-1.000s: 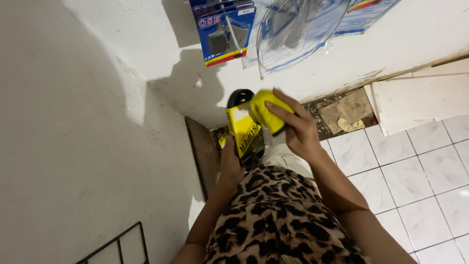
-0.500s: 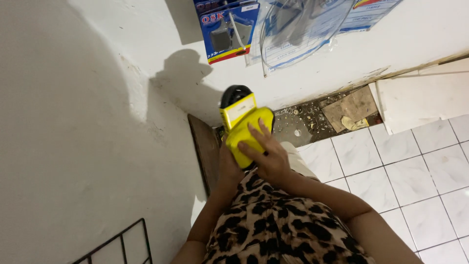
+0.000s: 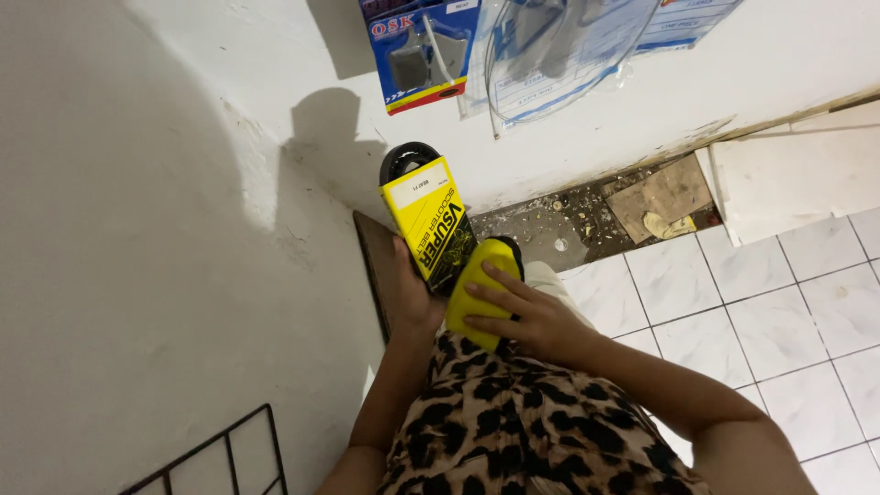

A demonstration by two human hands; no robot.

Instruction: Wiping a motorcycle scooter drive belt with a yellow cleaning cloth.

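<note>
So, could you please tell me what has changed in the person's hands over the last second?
The right hand brought the yellow cloth down from the upper end of the yellow-sleeved black belt to its lower end, nearer the body. The left hand kept hold of the sleeve, and the packets on the wall stayed put.

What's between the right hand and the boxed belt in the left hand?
In the head view, a yellow cloth lies under the right hand, pressed against the lower end of the yellow belt box that the left hand holds.
</note>
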